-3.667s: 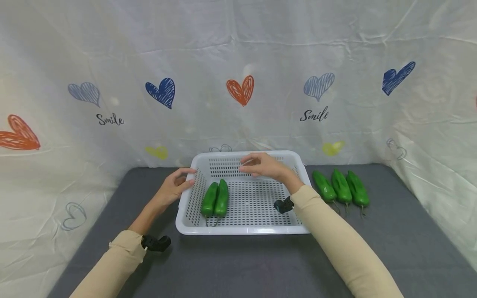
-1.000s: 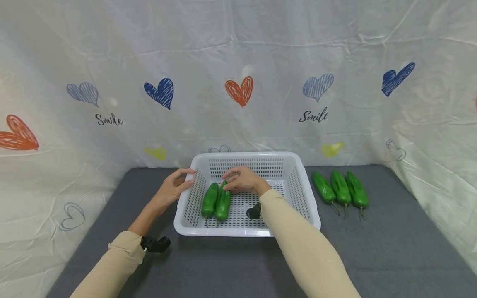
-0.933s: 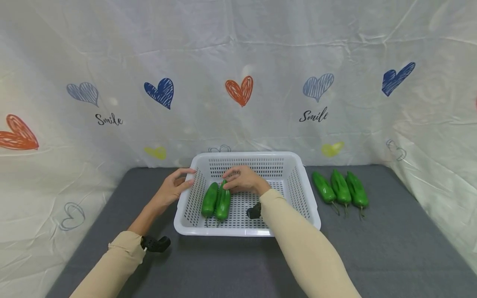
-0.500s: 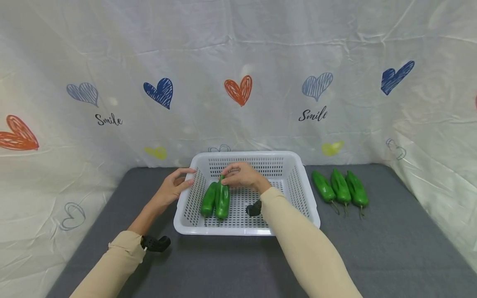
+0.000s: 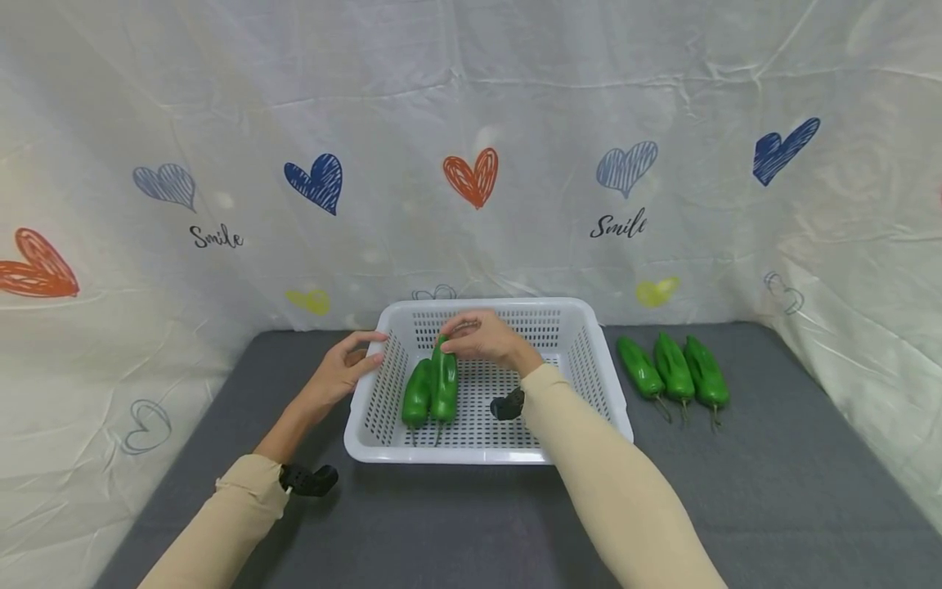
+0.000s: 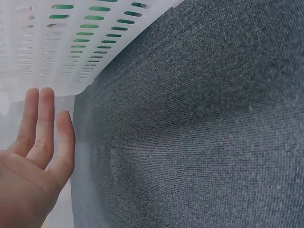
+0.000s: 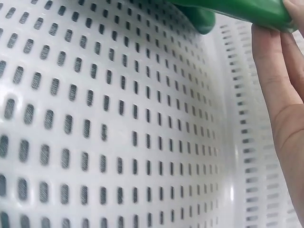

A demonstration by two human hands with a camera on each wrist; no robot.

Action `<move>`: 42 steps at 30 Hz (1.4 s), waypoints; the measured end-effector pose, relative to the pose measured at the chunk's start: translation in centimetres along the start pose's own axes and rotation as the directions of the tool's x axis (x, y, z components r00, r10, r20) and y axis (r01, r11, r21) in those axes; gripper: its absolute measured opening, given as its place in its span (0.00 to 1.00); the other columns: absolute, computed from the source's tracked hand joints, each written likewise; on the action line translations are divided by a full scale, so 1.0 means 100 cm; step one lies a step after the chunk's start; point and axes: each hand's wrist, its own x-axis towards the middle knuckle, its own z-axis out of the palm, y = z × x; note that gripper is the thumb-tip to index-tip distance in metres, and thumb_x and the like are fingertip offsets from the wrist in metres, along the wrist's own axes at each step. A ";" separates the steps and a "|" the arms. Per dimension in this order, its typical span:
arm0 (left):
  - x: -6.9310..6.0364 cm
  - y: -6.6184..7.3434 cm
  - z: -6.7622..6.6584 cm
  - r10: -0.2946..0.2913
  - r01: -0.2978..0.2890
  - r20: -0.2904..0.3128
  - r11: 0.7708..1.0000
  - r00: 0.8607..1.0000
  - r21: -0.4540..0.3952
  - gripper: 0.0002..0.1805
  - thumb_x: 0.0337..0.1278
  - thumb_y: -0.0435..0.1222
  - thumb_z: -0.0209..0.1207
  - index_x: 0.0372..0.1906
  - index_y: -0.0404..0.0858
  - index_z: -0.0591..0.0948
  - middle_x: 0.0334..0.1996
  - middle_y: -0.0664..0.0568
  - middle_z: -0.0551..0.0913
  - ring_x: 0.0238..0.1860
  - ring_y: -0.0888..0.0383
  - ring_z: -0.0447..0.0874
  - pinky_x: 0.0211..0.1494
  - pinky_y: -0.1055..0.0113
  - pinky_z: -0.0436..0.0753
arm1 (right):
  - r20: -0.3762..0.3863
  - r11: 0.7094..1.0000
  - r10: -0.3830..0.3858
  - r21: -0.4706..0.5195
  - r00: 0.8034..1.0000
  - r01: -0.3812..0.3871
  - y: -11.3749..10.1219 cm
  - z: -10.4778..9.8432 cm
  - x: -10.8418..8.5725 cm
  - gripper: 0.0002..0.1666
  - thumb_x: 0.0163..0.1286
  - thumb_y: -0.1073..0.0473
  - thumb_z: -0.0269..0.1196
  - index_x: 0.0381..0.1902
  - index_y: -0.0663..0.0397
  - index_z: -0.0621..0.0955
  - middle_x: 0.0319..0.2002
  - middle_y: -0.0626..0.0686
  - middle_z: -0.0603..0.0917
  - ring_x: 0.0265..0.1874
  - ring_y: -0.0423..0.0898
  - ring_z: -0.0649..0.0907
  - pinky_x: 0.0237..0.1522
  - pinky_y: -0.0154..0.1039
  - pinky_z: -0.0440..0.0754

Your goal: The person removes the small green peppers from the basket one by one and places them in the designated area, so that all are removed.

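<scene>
A white perforated plastic basket [image 5: 486,456] holds two long green peppers. My right hand [image 5: 486,337] pinches the tip of the right-hand pepper [image 5: 445,388] between thumb and fingers, and that pepper slants with its tip raised. Beside it lies the other green pepper [image 5: 416,394], stem toward me. In the right wrist view, the fingers [image 7: 273,71] meet the held pepper [image 7: 247,8] above the slotted basket floor. My left hand [image 5: 340,372] touches the basket's left rim with thumb and forefinger. Seen from the left wrist, its other fingers [image 6: 45,123] are fairly straight beside the basket wall [image 6: 61,52].
Three more green peppers [image 5: 673,370] lie in a row on the dark grey cloth [image 5: 780,458], right of the basket. A pale curtain [image 5: 545,98] printed with hearts hangs close behind the basket. A black device is strapped to each wrist.
My right hand came leftward to the right-hand pepper, took its tip and has lifted it slightly up and back. My left hand stays at the rim.
</scene>
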 end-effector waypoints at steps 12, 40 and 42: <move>0.000 0.001 0.000 -0.003 0.003 -0.001 1.000 1.000 0.004 0.25 0.76 0.39 0.58 0.71 0.37 0.69 0.58 0.29 0.76 0.45 0.45 0.85 0.38 0.54 0.86 | -0.019 0.994 -0.110 -0.021 0.994 0.110 -0.019 -0.017 -0.006 0.14 0.63 0.75 0.71 0.47 0.66 0.85 0.46 0.63 0.86 0.46 0.56 0.86 0.51 0.51 0.82; -0.001 0.002 -0.001 0.003 -0.003 0.010 1.000 1.000 -0.005 0.25 0.76 0.38 0.58 0.71 0.36 0.69 0.58 0.29 0.76 0.44 0.46 0.86 0.38 0.55 0.86 | 0.075 0.950 -0.248 -0.174 0.966 0.258 -0.087 -0.048 -0.046 0.12 0.67 0.71 0.69 0.48 0.59 0.85 0.51 0.64 0.83 0.49 0.57 0.83 0.54 0.52 0.81; -0.001 0.002 -0.001 0.003 -0.003 0.009 1.000 1.000 -0.005 0.25 0.76 0.37 0.58 0.71 0.36 0.69 0.58 0.29 0.76 0.44 0.47 0.86 0.38 0.55 0.86 | 0.079 0.944 -0.264 -0.181 0.961 0.275 -0.090 -0.052 -0.050 0.12 0.67 0.71 0.69 0.48 0.59 0.85 0.50 0.62 0.83 0.49 0.57 0.82 0.54 0.52 0.80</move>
